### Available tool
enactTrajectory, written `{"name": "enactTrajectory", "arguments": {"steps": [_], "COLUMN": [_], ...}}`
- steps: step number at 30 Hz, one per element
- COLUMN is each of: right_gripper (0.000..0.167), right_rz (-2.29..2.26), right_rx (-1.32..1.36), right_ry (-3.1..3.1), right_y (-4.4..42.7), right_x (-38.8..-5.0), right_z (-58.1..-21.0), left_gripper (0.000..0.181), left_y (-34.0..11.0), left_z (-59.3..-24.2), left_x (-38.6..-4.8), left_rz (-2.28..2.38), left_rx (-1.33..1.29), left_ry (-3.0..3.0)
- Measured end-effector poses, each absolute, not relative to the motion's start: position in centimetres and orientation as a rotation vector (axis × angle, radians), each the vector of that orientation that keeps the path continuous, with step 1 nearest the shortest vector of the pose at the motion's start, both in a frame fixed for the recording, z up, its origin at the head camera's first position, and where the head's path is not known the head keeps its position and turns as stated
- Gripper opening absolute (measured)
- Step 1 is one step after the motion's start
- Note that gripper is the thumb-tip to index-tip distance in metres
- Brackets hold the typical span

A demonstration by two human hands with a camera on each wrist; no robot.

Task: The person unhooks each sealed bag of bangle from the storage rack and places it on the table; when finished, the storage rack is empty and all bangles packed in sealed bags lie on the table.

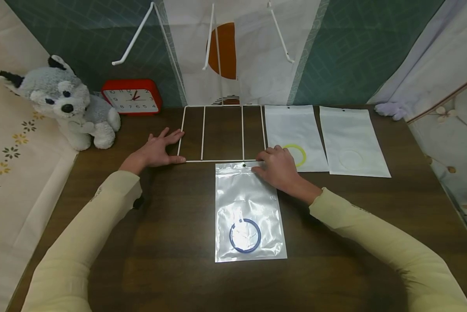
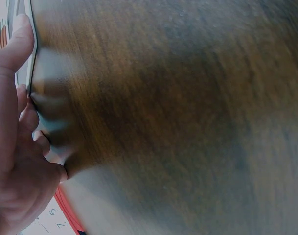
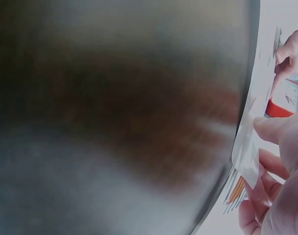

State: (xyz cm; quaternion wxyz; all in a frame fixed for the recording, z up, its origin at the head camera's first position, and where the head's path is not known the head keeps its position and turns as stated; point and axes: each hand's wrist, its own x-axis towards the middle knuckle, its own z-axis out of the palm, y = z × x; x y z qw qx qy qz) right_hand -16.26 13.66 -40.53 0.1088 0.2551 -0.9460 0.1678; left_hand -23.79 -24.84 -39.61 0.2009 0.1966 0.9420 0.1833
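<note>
A white wire rack [image 1: 213, 161] with three long prongs stands at the back of the dark table. My left hand [image 1: 157, 149] spreads along its base's left side, thumb at the front corner and fingertips touching the side wire. In front of the base lies a silver zip bag [image 1: 245, 199], with a blue ring [image 1: 259, 236] visible in it. My right hand [image 1: 279, 168] pinches this bag's upper right corner beside the rack's front right corner. In the right wrist view, the bag's pale corner [image 3: 249, 169] shows between thumb and fingers.
Two more pale zip bags lie right of the rack: one bag [image 1: 295, 125] has a yellow ring [image 1: 302, 152], partly behind my right hand; the other bag [image 1: 350, 134] shows a faint pale ring. A red clock [image 1: 132, 96] and plush husky [image 1: 69, 104] sit at the back left.
</note>
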Motion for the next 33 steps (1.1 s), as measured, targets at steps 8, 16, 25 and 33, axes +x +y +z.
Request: {"name": "enactTrajectory", "arguments": {"steps": [8,16,25,33], "right_gripper": [0.028,0.029,0.017,0.012], "right_rz": [0.470,0.477,0.650,0.758], "right_rx": [0.728,0.745,0.722,0.642], "right_ry": [-2.788,-2.729,-2.617,-2.683], "right_y": [13.5,13.6,16.6,20.4], "right_x": [-16.3,-16.3,-17.9,-19.2], "right_z": [-40.7,-40.5,-37.7,-35.3], "left_gripper": [0.096,0.096,0.095,0.096], "left_y": [-24.9,-24.9,-24.8,-24.9], "left_z": [-39.6,-39.8,-39.8,-39.8], "left_x": [-23.7,-23.9,-24.1,-24.1], "left_rz": [0.514,0.506,0.510,0.511], "left_rx": [0.547,0.548,0.556,0.556], "left_ry": [2.629,2.630,2.627,2.616]}}
